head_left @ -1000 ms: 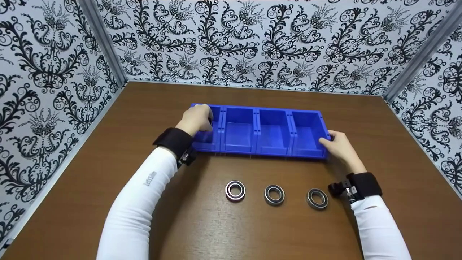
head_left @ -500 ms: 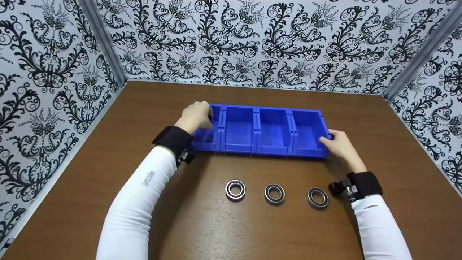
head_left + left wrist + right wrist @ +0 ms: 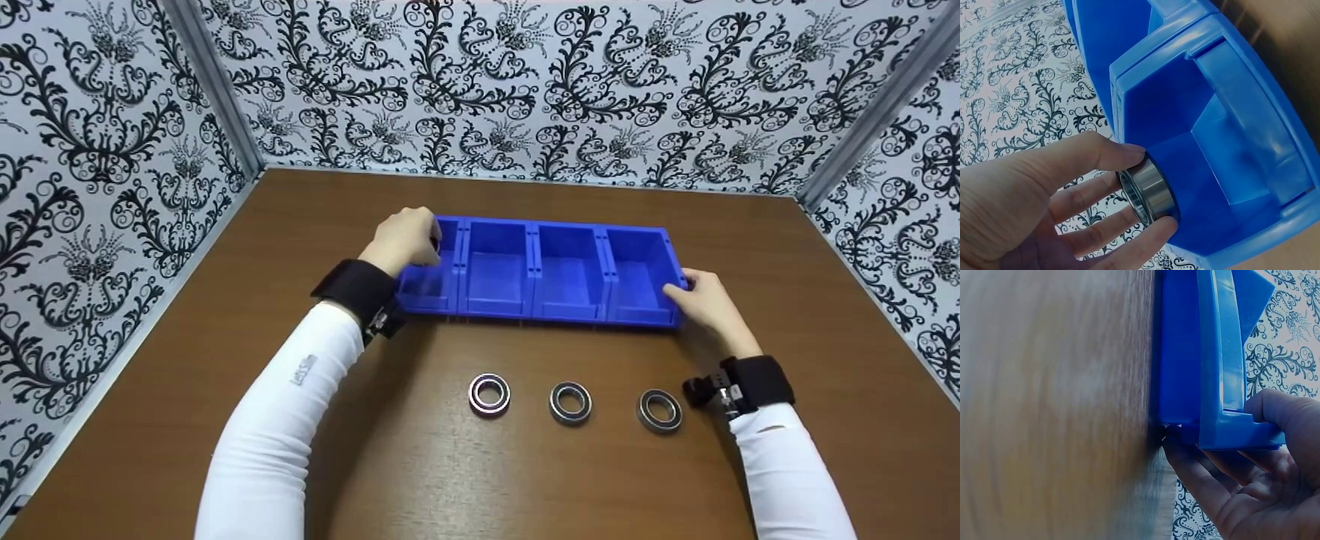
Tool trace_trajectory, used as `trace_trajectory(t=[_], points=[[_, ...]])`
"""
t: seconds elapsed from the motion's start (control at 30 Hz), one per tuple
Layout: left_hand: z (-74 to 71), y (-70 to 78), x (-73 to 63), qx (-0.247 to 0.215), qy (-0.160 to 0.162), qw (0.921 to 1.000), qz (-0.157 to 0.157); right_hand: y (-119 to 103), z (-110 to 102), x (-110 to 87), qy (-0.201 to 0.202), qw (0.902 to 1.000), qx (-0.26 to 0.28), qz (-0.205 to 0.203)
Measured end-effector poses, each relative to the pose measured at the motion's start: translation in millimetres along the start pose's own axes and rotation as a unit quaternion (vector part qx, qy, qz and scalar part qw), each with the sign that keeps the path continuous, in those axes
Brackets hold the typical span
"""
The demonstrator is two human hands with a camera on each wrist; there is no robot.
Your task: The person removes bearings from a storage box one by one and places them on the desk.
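A blue bin rack (image 3: 497,281) with several compartments stands on the table. Over its leftmost compartment is my left hand (image 3: 406,238), pinching a metal ball bearing (image 3: 1151,188) between thumb and fingers. In the left wrist view the bearing is tilted on its side, close above the compartment's mouth. My right hand (image 3: 703,307) grips the rack's right end, thumb over the rim and fingers along the outer side wall, as the right wrist view shows. The compartments that show in the head view hold nothing.
Three more bearings lie in a row in front of the rack: a left one (image 3: 489,395), a middle one (image 3: 570,403) and a right one (image 3: 660,411). Patterned walls (image 3: 525,90) border the brown table (image 3: 465,480) at the back and sides.
My left hand has shifted slightly left and up with the bearing in it, over the leftmost compartment. The right hand, the rack and the three bearings on the table have stayed put.
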State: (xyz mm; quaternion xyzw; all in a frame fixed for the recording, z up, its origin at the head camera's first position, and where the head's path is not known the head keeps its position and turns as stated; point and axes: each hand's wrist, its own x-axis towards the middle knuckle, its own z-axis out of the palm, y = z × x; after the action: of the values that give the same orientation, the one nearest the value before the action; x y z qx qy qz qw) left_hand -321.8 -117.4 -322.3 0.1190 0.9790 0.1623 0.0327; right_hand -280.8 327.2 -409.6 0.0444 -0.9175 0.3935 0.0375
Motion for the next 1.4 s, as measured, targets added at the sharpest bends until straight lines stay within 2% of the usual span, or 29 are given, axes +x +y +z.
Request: trace_trajectory(t=[0.33, 0.77, 1.4], points=[[-5.8, 4.7, -3.6, 0.001, 0.002, 1.0, -0.001, 0, 0, 0.3, -0.002, 1.0, 0.0, 0.006], [-9.4, 7.8, -7.1, -0.001, 0.009, 0.9999, 0.014, -2, 0, -0.9, -0.006, 0.9999, -0.01, 0.011], [-18.5, 11.0, -22.8, -0.003, 0.001, 0.9995, 0.031, -2, 0, -0.8, -0.013, 0.9996, 0.005, 0.026]])
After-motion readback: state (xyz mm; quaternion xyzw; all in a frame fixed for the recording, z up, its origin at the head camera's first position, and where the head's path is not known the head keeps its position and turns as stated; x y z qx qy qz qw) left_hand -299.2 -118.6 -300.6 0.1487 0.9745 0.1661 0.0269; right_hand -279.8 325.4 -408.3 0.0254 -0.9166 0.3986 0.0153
